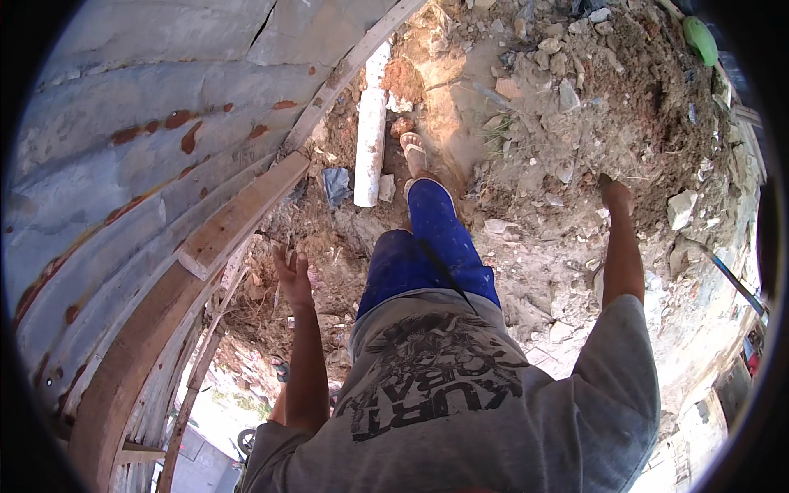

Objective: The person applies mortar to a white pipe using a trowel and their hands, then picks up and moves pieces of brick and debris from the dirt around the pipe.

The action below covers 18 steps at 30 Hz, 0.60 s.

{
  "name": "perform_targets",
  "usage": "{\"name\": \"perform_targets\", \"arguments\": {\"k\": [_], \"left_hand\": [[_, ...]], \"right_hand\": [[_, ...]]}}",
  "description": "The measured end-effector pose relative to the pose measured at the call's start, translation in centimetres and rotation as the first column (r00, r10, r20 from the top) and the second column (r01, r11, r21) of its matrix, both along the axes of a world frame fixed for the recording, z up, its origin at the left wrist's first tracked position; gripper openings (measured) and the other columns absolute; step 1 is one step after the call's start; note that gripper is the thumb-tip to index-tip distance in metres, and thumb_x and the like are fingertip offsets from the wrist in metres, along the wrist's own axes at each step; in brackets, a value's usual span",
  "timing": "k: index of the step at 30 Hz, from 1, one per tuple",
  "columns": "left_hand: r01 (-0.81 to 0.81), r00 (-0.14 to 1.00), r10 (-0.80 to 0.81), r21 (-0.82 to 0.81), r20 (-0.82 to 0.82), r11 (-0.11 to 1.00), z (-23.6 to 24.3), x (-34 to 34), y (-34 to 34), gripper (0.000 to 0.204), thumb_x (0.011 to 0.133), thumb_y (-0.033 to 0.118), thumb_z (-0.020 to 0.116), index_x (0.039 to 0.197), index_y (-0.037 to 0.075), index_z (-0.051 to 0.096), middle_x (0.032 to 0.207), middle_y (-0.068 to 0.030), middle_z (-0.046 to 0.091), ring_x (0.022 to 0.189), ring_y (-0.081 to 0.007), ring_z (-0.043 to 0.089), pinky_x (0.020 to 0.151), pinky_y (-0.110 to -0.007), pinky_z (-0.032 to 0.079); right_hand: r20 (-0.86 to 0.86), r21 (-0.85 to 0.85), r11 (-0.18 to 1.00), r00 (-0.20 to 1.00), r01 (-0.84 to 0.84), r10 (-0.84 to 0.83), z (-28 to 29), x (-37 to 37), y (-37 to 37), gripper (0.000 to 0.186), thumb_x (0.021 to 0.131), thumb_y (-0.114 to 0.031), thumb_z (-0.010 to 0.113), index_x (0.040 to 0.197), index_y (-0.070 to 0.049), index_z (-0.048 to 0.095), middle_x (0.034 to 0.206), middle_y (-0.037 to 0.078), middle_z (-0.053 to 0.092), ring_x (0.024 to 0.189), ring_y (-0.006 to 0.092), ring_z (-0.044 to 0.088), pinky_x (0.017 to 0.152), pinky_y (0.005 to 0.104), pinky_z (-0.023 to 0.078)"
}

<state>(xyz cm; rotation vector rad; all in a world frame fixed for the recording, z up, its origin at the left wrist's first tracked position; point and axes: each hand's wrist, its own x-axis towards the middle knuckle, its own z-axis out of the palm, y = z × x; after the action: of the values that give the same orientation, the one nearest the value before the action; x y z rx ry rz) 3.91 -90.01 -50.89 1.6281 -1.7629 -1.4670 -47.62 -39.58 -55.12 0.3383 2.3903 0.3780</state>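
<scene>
My left hand (pixel 293 278) hangs in the air beside the wooden beam, its fingers apart and nothing in it. On the other side, my right hand (pixel 616 199) is closed, held out over the rubble. A small dark tip shows at its front, and what the fingers grip is too hidden to name. A long white pipe (pixel 371 148) lies on the dirt ahead of my left side, apart from both hands. One sandalled foot (pixel 414 154) stands forward next to the pipe.
Rusty corrugated metal sheeting (pixel 148 172) with a wooden beam (pixel 246 209) rises on the left. Broken stones and loose soil (pixel 534 123) cover the uneven ground. A pale rock (pixel 681 209) and a blue bar (pixel 737 283) lie at the right; a green object (pixel 699 41) sits far right.
</scene>
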Motion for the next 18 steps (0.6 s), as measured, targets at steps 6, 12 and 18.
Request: {"name": "perform_targets", "arguments": {"k": [6, 12, 18], "left_hand": [[0.015, 0.946, -0.184, -0.532, -0.266, 0.847, 7.7, -3.7, -4.0, 0.086, 0.086, 0.022, 0.071, 0.148, -0.001, 0.016, 0.143, -0.0189, 0.039, 0.130, -0.0310, 0.043, 0.106, -0.044, 0.038], [-0.236, 0.950, 0.085, -0.512, -0.300, 0.826, 9.7, -7.2, -4.2, 0.089, 0.081, 0.030, 0.077, 0.141, -0.005, 0.022, 0.142, -0.0221, 0.036, 0.129, -0.0295, 0.040, 0.111, -0.044, 0.030], [-0.322, 0.945, 0.211, -0.585, -0.251, 0.745, 8.4, -6.2, -6.6, 0.064, 0.084, 0.029, 0.074, 0.123, -0.010, 0.042, 0.118, -0.0201, 0.056, 0.103, -0.0247, 0.059, 0.092, -0.039, 0.050]], "right_hand": [[-0.058, -0.009, 0.999, 0.997, 0.047, -0.047, -0.9, -0.2, 1.1, 0.064, 0.089, -0.055, 0.038, 0.126, -0.009, 0.062, 0.134, 0.017, 0.056, 0.124, 0.0340, 0.053, 0.101, 0.0475, 0.040], [-0.013, -0.033, 0.997, 0.997, 0.074, -0.075, 0.0, -0.6, 0.7, 0.063, 0.089, -0.054, 0.038, 0.125, -0.008, 0.062, 0.135, 0.017, 0.056, 0.125, 0.0337, 0.053, 0.101, 0.0469, 0.041], [-0.021, -0.026, 0.996, 0.996, 0.081, -0.081, -0.4, -1.6, 1.7, 0.061, 0.090, -0.053, 0.041, 0.125, -0.008, 0.062, 0.133, 0.017, 0.057, 0.124, 0.0354, 0.053, 0.102, 0.0483, 0.041]]}}
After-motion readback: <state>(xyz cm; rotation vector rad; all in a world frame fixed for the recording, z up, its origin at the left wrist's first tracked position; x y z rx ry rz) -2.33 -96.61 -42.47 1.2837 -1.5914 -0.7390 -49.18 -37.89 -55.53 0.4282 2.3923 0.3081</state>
